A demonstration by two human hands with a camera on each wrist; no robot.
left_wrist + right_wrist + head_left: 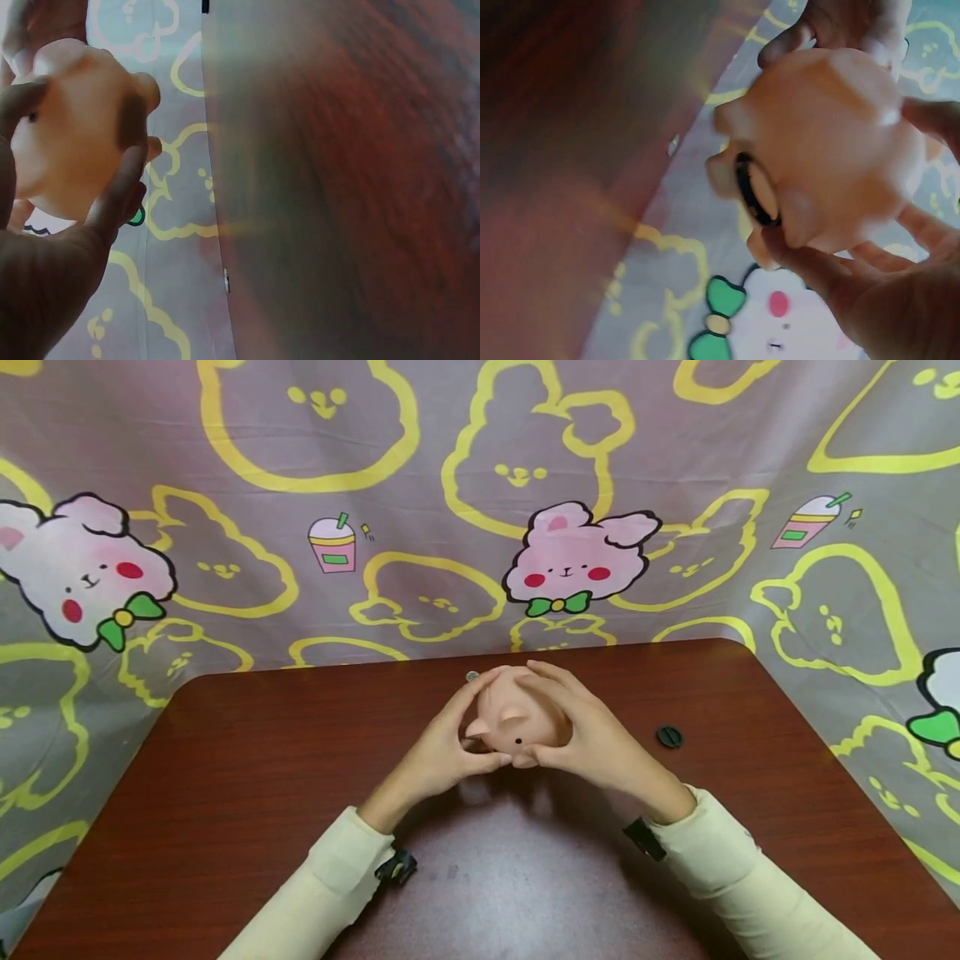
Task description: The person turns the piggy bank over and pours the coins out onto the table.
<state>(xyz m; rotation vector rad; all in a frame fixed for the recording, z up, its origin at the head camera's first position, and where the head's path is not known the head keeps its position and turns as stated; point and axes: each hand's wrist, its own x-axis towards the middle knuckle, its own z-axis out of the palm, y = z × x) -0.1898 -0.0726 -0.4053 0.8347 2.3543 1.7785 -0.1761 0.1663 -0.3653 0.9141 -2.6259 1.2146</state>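
Note:
A pink piggy bank point(525, 706) is held up off the table between both hands, its snout turned toward me. My left hand point(442, 752) grips its left side, thumb near the snout and fingers toward the back. The other side is gripped by my right hand point(603, 739), thumb also by the snout. In the right wrist view, a black ring point(757, 189) surrounds a round spot on the underside, between the stubby feet. What lies inside the bank is hidden. On the table to the right lies a round black plug point(670, 737).
Behind the piggy bank, a small coin point(472, 677) lies near the far edge of the brown wooden table point(300, 760). A grey cloth point(435, 510) with cartoon rabbits hangs behind and beside the table.

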